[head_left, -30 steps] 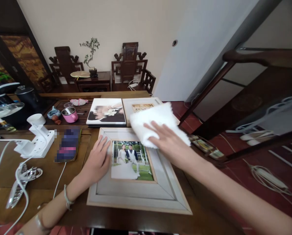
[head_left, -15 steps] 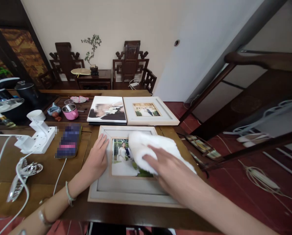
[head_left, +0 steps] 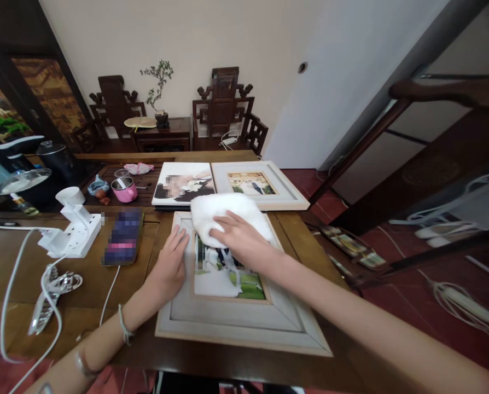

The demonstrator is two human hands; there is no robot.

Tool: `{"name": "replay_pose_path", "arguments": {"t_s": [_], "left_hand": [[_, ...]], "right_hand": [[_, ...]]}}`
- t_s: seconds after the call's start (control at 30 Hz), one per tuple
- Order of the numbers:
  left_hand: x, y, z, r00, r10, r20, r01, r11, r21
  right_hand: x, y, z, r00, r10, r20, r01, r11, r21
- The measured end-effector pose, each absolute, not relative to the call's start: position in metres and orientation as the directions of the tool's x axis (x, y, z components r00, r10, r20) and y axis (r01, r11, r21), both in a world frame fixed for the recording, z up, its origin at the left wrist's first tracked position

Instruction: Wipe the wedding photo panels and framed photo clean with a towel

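Observation:
A grey-white picture frame (head_left: 236, 323) with a wedding photo lies flat on the wooden table (head_left: 15, 306) in front of me. My left hand (head_left: 169, 268) rests flat on the frame's left border, fingers stretched out. My right hand (head_left: 240, 241) presses a fluffy white cloth (head_left: 217, 210) onto the top part of the photo and the frame's upper edge, fingers lying flat over the cloth.
Behind the frame lie a photo print (head_left: 182, 186) and a second framed picture (head_left: 261, 186). A phone (head_left: 121, 238), a white power strip (head_left: 74, 235) with cables, a pink pot (head_left: 125, 190) and a kettle (head_left: 53, 158) are to the left. Carved chairs (head_left: 223, 109) stand at the wall.
My right hand has swept the cloth from the frame's upper right corner down across the photo, then up and left to the top edge. The left hand has stayed on the frame's left border.

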State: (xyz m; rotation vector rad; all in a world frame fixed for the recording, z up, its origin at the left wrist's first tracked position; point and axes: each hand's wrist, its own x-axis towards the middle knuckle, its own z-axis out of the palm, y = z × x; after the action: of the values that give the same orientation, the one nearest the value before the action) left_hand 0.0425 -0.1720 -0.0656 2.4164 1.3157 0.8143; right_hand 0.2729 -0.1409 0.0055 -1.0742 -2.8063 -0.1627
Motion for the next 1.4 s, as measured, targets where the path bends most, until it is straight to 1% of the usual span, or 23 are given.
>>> {"name": "replay_pose_path", "arguments": {"t_s": [0.1,0.2,0.27,0.33,0.5,0.63,0.73,0.8,0.83,0.9,0.97,1.03,1.13,1.2,1.27,1.4], "left_hand": [[0.044,-0.174,-0.066,0.416,0.843,0.342,0.698,-0.537,0.475],[0.049,-0.178,-0.063,0.384,0.857,0.345,0.721,-0.511,0.467],[0.052,-0.181,-0.062,0.341,0.873,0.348,0.744,-0.477,0.469],[0.053,-0.183,-0.06,0.309,0.882,0.356,0.753,-0.456,0.475],[0.048,-0.183,-0.054,0.373,0.841,0.392,0.7,-0.533,0.475],[0.046,-0.182,-0.052,0.4,0.823,0.404,0.685,-0.561,0.464],[0.047,-0.184,-0.053,0.411,0.814,0.409,0.676,-0.574,0.463],[0.047,-0.184,-0.054,0.421,0.802,0.424,0.661,-0.591,0.463],[0.047,-0.184,-0.054,0.423,0.799,0.427,0.654,-0.596,0.467],[0.048,-0.183,-0.053,0.42,0.803,0.423,0.647,-0.592,0.48],[0.048,-0.181,-0.053,0.414,0.813,0.409,0.653,-0.578,0.489],[0.049,-0.178,-0.052,0.405,0.826,0.392,0.668,-0.56,0.49],[0.05,-0.175,-0.054,0.37,0.846,0.385,0.697,-0.526,0.487],[0.051,-0.174,-0.056,0.347,0.854,0.388,0.72,-0.508,0.473],[0.052,-0.175,-0.058,0.354,0.854,0.38,0.74,-0.504,0.446],[0.053,-0.18,-0.059,0.393,0.847,0.357,0.753,-0.519,0.404]], "right_hand": [[0.311,-0.15,0.008,-0.681,0.717,0.149,0.73,0.68,0.067],[0.347,-0.157,0.007,-0.629,0.763,0.149,0.778,0.615,0.13],[0.362,-0.161,0.004,-0.614,0.772,0.163,0.788,0.589,0.18],[0.366,-0.163,-0.001,-0.622,0.762,0.179,0.782,0.595,0.185],[0.361,-0.162,-0.005,-0.633,0.752,0.186,0.774,0.618,0.135],[0.359,-0.182,0.0,-0.626,0.769,0.13,0.779,0.618,0.1],[0.359,-0.212,0.009,-0.614,0.787,0.052,0.789,0.614,0.031],[0.359,-0.23,0.017,-0.612,0.791,0.005,0.79,0.612,-0.04],[0.359,-0.235,0.021,-0.608,0.794,-0.002,0.792,0.606,-0.073],[0.361,-0.237,0.027,-0.588,0.809,0.029,0.802,0.587,-0.109],[0.364,-0.225,0.028,-0.559,0.825,0.084,0.821,0.565,-0.086],[0.366,-0.207,0.024,-0.546,0.827,0.131,0.832,0.554,-0.026],[0.365,-0.185,0.007,-0.585,0.789,0.187,0.808,0.586,0.054],[0.362,-0.184,-0.003,-0.62,0.756,0.213,0.782,0.619,0.077],[0.36,-0.196,-0.007,-0.635,0.746,0.202,0.77,0.634,0.078],[0.355,-0.24,0.007,-0.657,0.748,0.089,0.753,0.658,0.025]]}}
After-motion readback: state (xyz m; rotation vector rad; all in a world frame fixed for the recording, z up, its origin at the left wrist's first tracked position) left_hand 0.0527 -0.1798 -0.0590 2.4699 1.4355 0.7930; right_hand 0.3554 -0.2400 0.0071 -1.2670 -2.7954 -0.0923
